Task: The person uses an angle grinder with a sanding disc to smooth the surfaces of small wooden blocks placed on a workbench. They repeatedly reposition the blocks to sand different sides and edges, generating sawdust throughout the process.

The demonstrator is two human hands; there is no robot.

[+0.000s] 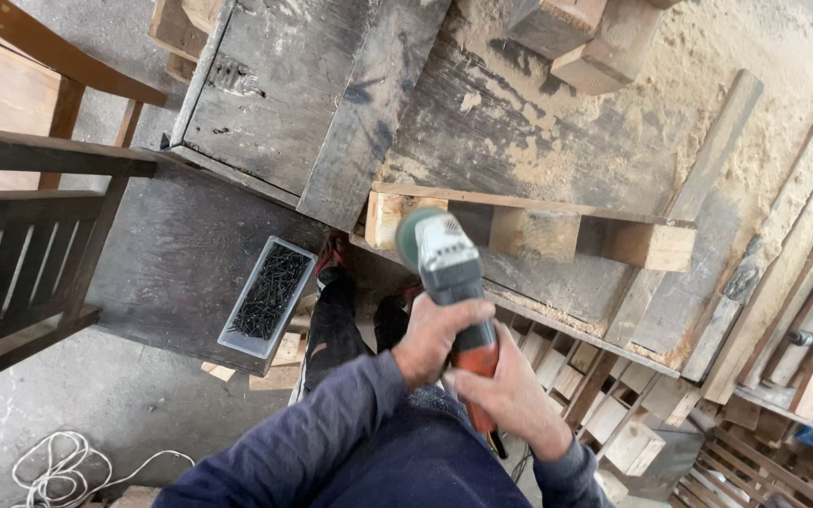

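Observation:
Both hands grip an angle grinder (444,263) with a grey head and an orange handle. My left hand (433,337) wraps the body from the left; my right hand (510,395) closes on the orange handle lower down. The grinder's disc sits against the left end block of a small wooden frame (529,230) made of blocks under a thin slat. That frame lies on a worn, sawdust-covered workbench (519,141). My dark blue sleeves and legs fill the bottom of the view.
A clear tray of dark nails (268,296) rests on a dark board at left. Dark wooden furniture frames (21,235) stand far left. Loose planks (802,292) and stacked wood blocks (613,414) crowd the right. White cord (58,466) lies on the floor.

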